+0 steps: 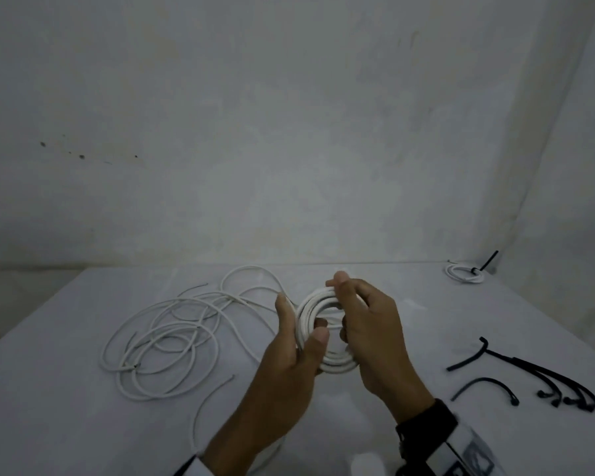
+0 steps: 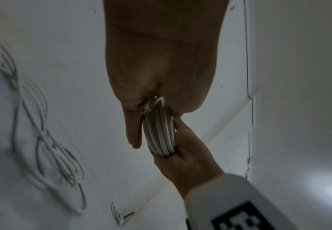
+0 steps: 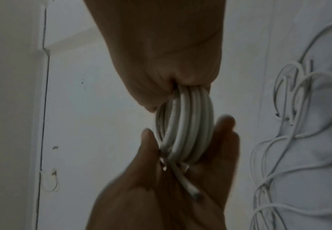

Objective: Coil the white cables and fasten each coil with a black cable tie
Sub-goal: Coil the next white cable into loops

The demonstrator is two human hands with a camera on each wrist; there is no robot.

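A coil of white cable (image 1: 323, 359) is held upright above the table's middle by both hands. My left hand (image 1: 301, 321) grips its left side, thumb in front and fingers behind. My right hand (image 1: 344, 305) pinches the top and right side, its fingers curled through the ring. In the left wrist view the coil (image 2: 159, 130) shows edge-on between the two hands. In the right wrist view the coil (image 3: 186, 124) has a cut cable end (image 3: 192, 192) sticking out over the left palm. Several black cable ties (image 1: 543, 379) lie on the table to the right.
Loose white cables (image 1: 165, 338) sprawl in tangled loops on the left of the white table (image 1: 426, 321). A finished small coil with a black tie (image 1: 465, 271) sits in the far right corner, by the wall. Walls close off the back and right side.
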